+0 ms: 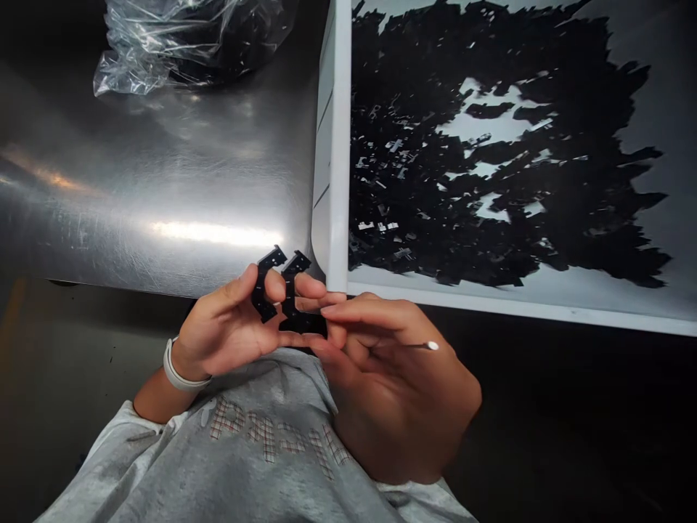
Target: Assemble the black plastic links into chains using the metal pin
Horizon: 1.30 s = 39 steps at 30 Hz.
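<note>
So the left hand (231,327) is curled palm-up with two small black angular plastic-looking pieces (265,287) in its fingers, side by side and tilted, each with a bent top end with tiny holes in it. The thumb presses the outer side of the left piece, and a fingertip shows between the two. The pieces are up off any surface, right by the near edge of a scratched, shiny metal table (136,160) and the near corner of a big white tray (340,145).

The right hand (403,370) is mostly closed, gripping a thin stick with a rounded white tip (430,346) that pokes out over the palm. Its thumb and index finger come right up to the left hand's fingers. Things get pretty dark and crowded there, so I honestly can't tell if the other end of the stick touches a piece.

The tray sits to the right and holds a wide, messy spread of small black parts (414,65), with white bottom showing through gaps. At the table's far side there's a crinkly clear plastic bag (136,65) with something dark inside. Left wrist has a pale band (182,374), worn with a grey sweatshirt with plaid letters (261,428).
</note>
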{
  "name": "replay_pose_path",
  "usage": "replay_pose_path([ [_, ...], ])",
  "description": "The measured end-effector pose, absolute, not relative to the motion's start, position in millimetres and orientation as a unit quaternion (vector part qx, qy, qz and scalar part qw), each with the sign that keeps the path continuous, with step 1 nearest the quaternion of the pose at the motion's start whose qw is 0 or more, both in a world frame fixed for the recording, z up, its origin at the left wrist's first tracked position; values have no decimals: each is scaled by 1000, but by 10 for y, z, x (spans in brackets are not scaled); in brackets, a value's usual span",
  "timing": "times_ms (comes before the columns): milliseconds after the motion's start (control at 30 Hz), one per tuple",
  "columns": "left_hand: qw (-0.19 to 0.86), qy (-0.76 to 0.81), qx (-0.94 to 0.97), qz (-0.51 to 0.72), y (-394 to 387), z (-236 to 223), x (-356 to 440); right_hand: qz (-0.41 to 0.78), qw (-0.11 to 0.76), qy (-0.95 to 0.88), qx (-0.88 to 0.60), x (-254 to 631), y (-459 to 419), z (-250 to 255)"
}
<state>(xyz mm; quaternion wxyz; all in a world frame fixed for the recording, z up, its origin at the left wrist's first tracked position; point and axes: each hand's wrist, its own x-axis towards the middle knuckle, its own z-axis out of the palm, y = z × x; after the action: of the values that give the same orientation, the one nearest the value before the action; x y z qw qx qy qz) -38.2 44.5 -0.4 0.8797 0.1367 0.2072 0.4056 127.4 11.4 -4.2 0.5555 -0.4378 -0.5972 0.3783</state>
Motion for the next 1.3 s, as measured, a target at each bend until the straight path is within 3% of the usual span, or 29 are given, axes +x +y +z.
replay_pose_path([
  [233,879,217,144,400,449,20,-344,351,524,-646,-430,1206,156,21],
  [500,879,212,148,401,445,11,-334,451,583,-559,-380,1224,160,-26],
  [867,891,174,166,385,418,-31,-401,441,674,-470,-361,1196,208,-32],
  [1067,876,216,104,419,367,18,-372,298,727,-456,-418,1138,352,61],
  [1200,873,224,73,427,303,41,-344,193,697,-517,-457,1170,424,148],
  [1300,879,222,47,419,275,58,-331,219,634,-603,-432,1309,430,110],
])
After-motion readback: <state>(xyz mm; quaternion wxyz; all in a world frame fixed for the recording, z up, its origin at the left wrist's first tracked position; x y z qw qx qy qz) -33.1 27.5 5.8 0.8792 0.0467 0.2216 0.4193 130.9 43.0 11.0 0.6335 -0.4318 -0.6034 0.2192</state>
